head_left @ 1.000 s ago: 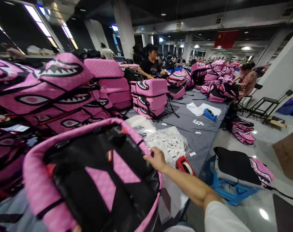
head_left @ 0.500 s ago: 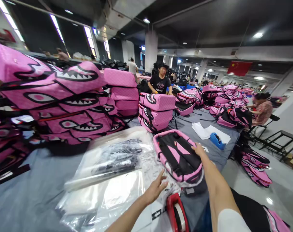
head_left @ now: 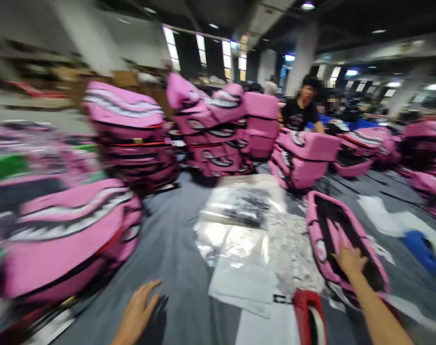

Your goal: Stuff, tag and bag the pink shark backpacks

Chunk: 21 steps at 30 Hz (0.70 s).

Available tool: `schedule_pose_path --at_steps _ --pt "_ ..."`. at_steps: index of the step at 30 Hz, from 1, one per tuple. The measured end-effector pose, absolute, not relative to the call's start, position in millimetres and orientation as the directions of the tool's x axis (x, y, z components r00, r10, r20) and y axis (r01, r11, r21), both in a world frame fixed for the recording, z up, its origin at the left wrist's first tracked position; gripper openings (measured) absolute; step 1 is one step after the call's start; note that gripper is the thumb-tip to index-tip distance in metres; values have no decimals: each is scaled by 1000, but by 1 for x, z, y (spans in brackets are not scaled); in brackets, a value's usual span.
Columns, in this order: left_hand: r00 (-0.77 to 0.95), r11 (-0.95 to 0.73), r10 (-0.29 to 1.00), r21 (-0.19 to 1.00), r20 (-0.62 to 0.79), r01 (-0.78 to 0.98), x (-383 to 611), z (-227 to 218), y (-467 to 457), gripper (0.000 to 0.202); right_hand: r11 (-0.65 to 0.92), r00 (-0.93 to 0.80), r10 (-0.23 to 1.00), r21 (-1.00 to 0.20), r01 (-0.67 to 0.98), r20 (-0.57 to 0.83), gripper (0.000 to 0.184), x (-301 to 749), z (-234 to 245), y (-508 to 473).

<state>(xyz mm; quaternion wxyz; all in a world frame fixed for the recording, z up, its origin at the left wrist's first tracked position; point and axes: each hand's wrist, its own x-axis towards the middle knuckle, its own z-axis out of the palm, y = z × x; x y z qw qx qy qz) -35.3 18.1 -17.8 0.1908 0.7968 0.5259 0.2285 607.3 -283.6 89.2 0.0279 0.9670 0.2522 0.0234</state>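
Observation:
My right hand lies with fingers spread on the black back of a pink backpack, which rests back side up at the right. Out over the grey table cloth, my left hand is open and holds nothing. To its left lies a large pink backpack with a printed row of white teeth, apart from the fingers. Between the hands are clear plastic bags, white sheets and a red tape dispenser. Motion blurs the left side of the view.
Stacks of pink backpacks stand along the far side of the table, with another stack before a person in a black shirt. A blue tape dispenser sits by white papers at the right. Green bins are at the left.
The view has swung left, bringing the toothed backpack and green bins into sight. My left hand has moved left, away from the bags. My right hand has shifted from the backpack's edge onto its back.

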Motion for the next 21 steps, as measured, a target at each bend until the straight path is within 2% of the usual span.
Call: schedule_pose_path --at_steps 1,2,4,5,7,9,10,12,15,17,19,21 --pt "280 -347 938 501 206 793 -52 -5 25 45 -783 767 612 16 621 194 52 606 86 -271" --pt "210 -299 950 472 232 829 -68 6 34 45 -672 644 681 -53 738 349 51 601 80 -256" --pt "102 -206 960 411 260 888 -99 24 56 44 -375 411 728 -183 909 548 44 571 66 -222" --pt "59 -160 963 384 262 909 -114 29 68 45 -218 330 729 -254 942 599 38 546 58 -206" --pt "-13 -75 968 336 252 939 -138 37 91 50 -24 274 739 -383 923 615 32 477 40 -184" --pt "-50 -17 975 298 218 954 -154 44 111 55 78 231 798 -476 876 557 32 395 21 -176" --pt "-49 -7 981 282 189 959 -160 48 119 55 105 185 859 -517 849 477 29 354 12 -177" --pt "2 -29 995 256 103 966 -169 58 131 48 89 91 958 -582 808 272 26 280 -1 -185" --pt "155 -137 986 243 -59 960 -177 72 140 32 -106 87 994 -611 784 -61 28 203 -2 -206" --pt "276 -238 953 257 -126 937 -169 75 140 43 -258 147 962 -586 769 -231 30 177 10 -218" --pt "379 -330 912 273 -154 904 -145 71 130 50 -400 269 913 -545 737 -307 27 172 28 -225" --pt "440 -379 882 300 -169 875 -107 59 102 50 -523 419 853 -500 691 -312 21 189 45 -226"
